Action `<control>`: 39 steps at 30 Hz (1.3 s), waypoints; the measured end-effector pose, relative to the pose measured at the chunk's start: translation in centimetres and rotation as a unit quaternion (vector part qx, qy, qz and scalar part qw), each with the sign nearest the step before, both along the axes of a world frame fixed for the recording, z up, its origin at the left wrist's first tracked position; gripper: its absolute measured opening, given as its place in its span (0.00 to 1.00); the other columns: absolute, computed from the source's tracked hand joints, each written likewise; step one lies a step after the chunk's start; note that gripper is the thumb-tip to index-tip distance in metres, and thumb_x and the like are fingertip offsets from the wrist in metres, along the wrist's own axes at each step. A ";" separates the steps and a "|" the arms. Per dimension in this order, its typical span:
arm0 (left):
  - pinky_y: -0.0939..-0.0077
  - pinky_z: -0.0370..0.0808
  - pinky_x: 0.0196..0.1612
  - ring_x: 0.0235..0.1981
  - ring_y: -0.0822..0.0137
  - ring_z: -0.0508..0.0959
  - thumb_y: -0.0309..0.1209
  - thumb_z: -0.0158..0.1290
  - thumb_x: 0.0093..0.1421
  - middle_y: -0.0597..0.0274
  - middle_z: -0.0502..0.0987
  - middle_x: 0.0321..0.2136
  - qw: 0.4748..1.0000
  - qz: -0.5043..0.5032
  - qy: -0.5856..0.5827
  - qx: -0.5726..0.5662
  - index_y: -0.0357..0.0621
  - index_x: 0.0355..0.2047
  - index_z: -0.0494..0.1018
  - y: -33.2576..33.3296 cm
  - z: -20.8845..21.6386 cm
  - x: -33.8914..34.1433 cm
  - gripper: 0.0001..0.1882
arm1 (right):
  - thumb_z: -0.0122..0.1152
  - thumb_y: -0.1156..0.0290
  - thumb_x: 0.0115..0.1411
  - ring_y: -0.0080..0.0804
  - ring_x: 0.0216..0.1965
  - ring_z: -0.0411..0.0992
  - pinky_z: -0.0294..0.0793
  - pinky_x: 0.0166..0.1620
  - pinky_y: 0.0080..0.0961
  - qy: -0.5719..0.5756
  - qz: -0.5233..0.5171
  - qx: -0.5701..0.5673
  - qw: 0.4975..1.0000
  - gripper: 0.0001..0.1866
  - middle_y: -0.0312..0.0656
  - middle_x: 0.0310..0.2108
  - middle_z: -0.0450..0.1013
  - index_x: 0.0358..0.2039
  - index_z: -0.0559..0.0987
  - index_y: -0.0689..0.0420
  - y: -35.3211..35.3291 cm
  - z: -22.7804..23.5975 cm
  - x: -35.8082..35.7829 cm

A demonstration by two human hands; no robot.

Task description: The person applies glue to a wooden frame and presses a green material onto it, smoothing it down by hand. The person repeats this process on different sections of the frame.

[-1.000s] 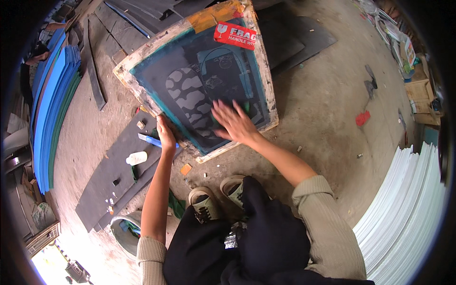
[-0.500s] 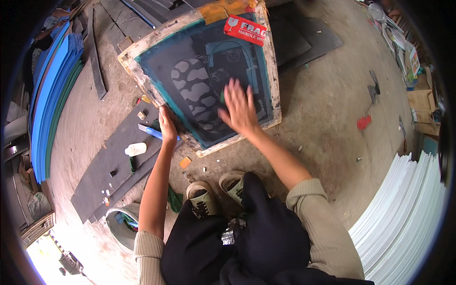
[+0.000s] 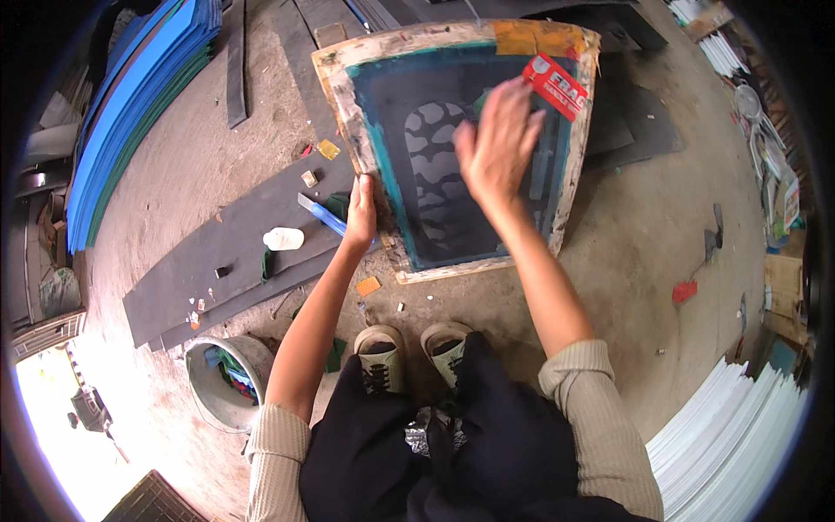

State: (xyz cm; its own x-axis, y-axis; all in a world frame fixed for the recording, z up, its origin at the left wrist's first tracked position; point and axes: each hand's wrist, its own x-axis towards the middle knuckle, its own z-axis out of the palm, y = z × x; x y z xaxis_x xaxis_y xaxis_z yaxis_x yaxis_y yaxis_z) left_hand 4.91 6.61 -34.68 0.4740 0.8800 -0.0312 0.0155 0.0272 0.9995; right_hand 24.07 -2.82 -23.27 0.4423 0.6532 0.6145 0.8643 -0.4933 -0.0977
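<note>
A screen-printing frame (image 3: 396, 230) with worn wooden edges, dark mesh and a teal border leans in front of me. Pale sole-shaped patches mark its mesh, and a red warning sticker (image 3: 557, 87) sits near the upper right corner. My left hand (image 3: 361, 211) grips the left wooden edge low down. Over the upper middle of the mesh, my right hand (image 3: 502, 143) has its fingers stretched and spread, somewhat blurred. A bit of green (image 3: 480, 103) peeks out by its fingertips; what lies under the palm is hidden.
Left of the frame, dark sheets (image 3: 235, 226) on the floor carry a blue utility knife (image 3: 326, 216) and a white bottle (image 3: 283, 238). A bucket (image 3: 228, 383) with scraps stands near my left forearm. Blue sheets (image 3: 130, 113) are stacked far left, white sheets (image 3: 731, 435) lower right.
My right hand has slid up the mesh, toward the sticker. The view has shifted, so the frame appears further right and more upright. My left hand keeps its hold on the edge.
</note>
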 end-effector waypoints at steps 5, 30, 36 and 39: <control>0.78 0.57 0.54 0.48 0.69 0.63 0.43 0.33 0.66 0.59 0.66 0.46 0.997 -0.048 -0.009 -0.058 0.36 0.54 0.57 -1.9 4.3 1.2 0.25 | 0.45 0.43 0.52 0.24 0.64 0.41 0.40 0.64 0.38 -0.200 0.442 -0.284 0.827 0.42 0.31 0.64 0.44 0.62 0.46 0.46 -12.0 -12.1 -4.9; 0.77 0.55 0.54 0.50 0.67 0.62 0.40 0.35 0.65 0.53 0.65 0.48 0.996 -0.091 0.014 -0.021 0.35 0.55 0.53 -6.1 3.3 -1.8 0.24 | 0.45 0.51 0.57 0.35 0.64 0.43 0.37 0.62 0.47 -0.062 0.156 0.010 0.986 0.36 0.43 0.63 0.45 0.61 0.52 0.56 2.7 3.2 4.0; 0.76 0.52 0.58 0.55 0.65 0.59 0.44 0.31 0.66 0.52 0.63 0.52 0.995 -0.044 0.075 -0.050 0.37 0.57 0.53 -6.6 3.4 -2.4 0.27 | 0.42 0.56 0.58 0.26 0.64 0.44 0.43 0.63 0.32 -0.140 0.361 -0.338 0.858 0.32 0.37 0.63 0.46 0.61 0.53 0.53 -9.6 -10.4 -6.6; 0.71 0.51 0.60 0.57 0.62 0.58 0.46 0.30 0.65 0.51 0.61 0.54 0.998 -0.039 -0.010 -0.041 0.39 0.58 0.53 -6.3 4.4 -3.5 0.28 | 0.47 0.69 0.53 0.25 0.59 0.55 0.54 0.60 0.27 -0.058 0.549 -0.281 0.785 0.26 0.39 0.58 0.56 0.55 0.63 0.56 -11.9 -9.4 -4.5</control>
